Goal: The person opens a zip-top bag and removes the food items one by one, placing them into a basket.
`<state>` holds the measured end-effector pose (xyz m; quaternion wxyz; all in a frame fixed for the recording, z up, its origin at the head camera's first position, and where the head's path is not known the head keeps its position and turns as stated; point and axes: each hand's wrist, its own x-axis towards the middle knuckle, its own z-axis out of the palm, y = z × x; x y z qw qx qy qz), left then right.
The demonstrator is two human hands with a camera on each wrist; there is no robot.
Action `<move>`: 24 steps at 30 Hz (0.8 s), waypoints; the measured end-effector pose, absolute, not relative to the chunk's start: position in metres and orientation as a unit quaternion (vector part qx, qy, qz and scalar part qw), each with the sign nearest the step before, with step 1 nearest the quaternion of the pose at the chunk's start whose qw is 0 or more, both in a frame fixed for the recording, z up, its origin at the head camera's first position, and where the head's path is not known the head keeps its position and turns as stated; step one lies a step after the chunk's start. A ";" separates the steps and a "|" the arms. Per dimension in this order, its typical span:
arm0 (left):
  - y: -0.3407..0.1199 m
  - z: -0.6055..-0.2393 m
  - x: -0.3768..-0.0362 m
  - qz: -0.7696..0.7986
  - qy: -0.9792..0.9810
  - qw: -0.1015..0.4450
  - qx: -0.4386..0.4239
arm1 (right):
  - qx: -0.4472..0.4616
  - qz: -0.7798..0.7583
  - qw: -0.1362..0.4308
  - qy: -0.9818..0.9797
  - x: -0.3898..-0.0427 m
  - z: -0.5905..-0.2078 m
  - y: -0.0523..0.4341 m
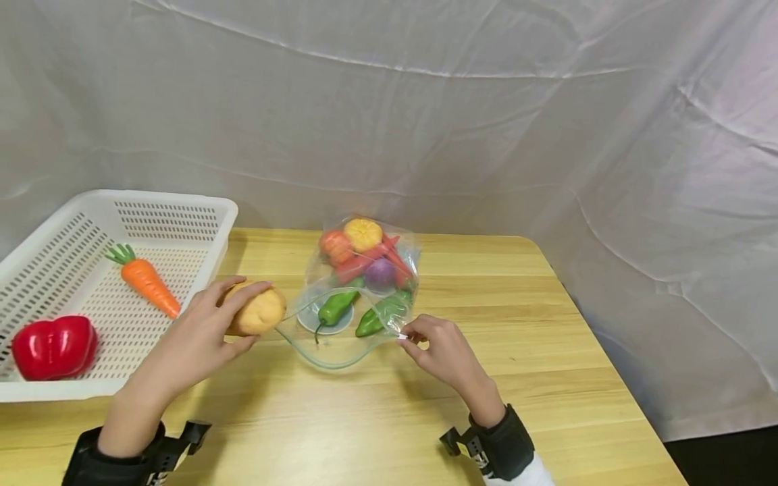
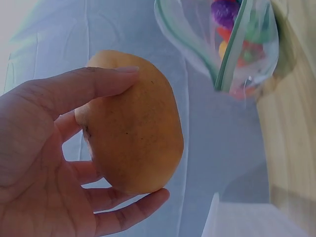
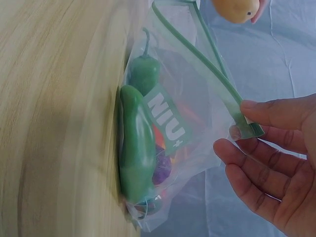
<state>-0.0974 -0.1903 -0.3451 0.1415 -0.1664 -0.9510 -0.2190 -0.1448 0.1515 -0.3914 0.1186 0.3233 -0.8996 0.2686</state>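
My left hand (image 1: 209, 324) grips a tan toy potato (image 1: 258, 310) just left of the open mouth of a clear zip bag (image 1: 358, 290). In the left wrist view the potato (image 2: 131, 131) sits between thumb and fingers, with the bag (image 2: 232, 44) beyond it. My right hand (image 1: 434, 347) pinches the bag's right rim corner, and its fingers (image 3: 269, 116) hold the green zip strip. The bag lies on the wooden table (image 1: 547, 378) and holds green peppers (image 3: 136, 148), a purple piece, red pieces and an orange fruit (image 1: 362, 234).
A white perforated basket (image 1: 36, 270) stands at the table's left with a toy carrot (image 1: 146, 280) and a red pepper (image 1: 55, 346) inside. White cloth hangs behind and to the right of the table.
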 end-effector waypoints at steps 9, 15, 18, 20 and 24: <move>-0.215 -0.343 -0.097 -0.235 -0.948 0.167 -0.135 | 0.325 0.270 0.121 -0.898 -0.145 -0.393 0.152; -0.236 -0.346 -0.100 -0.236 -0.952 0.169 -0.101 | 0.325 0.271 0.123 -0.898 -0.145 -0.392 0.152; -0.241 -0.347 -0.099 -0.235 -0.954 0.163 -0.087 | 0.324 0.271 0.123 -0.898 -0.145 -0.392 0.152; -0.244 -0.349 -0.099 -0.234 -0.956 0.157 -0.079 | 0.324 0.271 0.124 -0.898 -0.145 -0.392 0.152; -0.247 -0.352 -0.099 -0.234 -0.958 0.150 -0.066 | 0.325 0.271 0.124 -0.897 -0.145 -0.392 0.153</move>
